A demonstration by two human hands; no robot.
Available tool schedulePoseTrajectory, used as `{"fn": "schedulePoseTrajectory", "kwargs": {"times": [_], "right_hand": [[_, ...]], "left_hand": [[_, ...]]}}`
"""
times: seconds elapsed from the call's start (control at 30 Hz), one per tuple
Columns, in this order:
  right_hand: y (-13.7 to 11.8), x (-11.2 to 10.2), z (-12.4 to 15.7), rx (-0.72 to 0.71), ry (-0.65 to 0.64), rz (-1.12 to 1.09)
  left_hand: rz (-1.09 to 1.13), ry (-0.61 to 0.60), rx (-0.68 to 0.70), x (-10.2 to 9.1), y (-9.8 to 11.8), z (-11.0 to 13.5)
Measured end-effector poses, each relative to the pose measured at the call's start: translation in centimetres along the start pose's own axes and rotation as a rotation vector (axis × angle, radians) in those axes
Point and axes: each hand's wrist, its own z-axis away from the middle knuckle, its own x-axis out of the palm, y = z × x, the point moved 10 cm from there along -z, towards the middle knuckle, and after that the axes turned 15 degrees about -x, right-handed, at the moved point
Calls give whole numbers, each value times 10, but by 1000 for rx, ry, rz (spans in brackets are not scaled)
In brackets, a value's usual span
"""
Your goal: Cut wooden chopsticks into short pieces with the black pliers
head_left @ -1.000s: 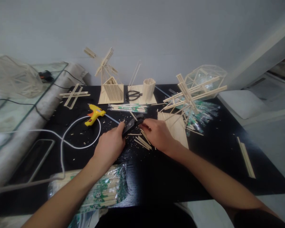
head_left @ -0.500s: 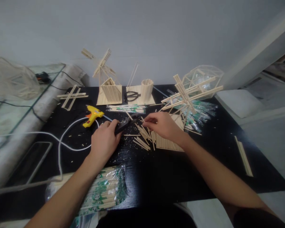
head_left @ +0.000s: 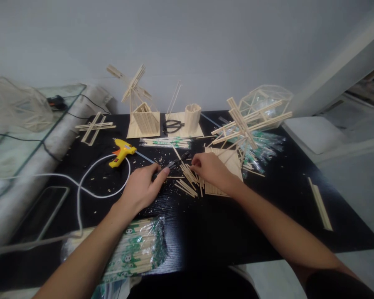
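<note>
My left hand [head_left: 142, 187] grips the handles of black cutting pliers [head_left: 174, 162] lying low over the black table [head_left: 205, 232]. My right hand [head_left: 210, 168] is closed in a pinch at a thin wooden stick [head_left: 176, 152] that points into the pliers' jaws. Just below both hands lies a heap of short cut sticks [head_left: 188, 182]. A flat panel of glued sticks [head_left: 224, 174] lies under my right wrist.
A yellow glue gun [head_left: 122, 151] with a white cord lies to the left. Stick windmill models [head_left: 141, 109], a stick cup [head_left: 192, 116], black scissors [head_left: 172, 125] and a stick frame [head_left: 252, 118] stand at the back. A packet of wrapped chopsticks [head_left: 134, 249] lies at the near edge.
My right hand lifted away to the right, then came back down to the pliers' jaws with a stick. My left hand stayed on the pliers, shifting slightly.
</note>
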Motion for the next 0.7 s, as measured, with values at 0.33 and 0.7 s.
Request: {"fn": "schedulePoseTrajectory", "kwargs": {"times": [0.33,0.7], "right_hand": [[-26,-1,7,134,-155,-1115],[-50,13,12,142,-233,-1224]], "left_hand": [[18,-28,110,5,11,0],[-36,-29,105,5,15,7]]}}
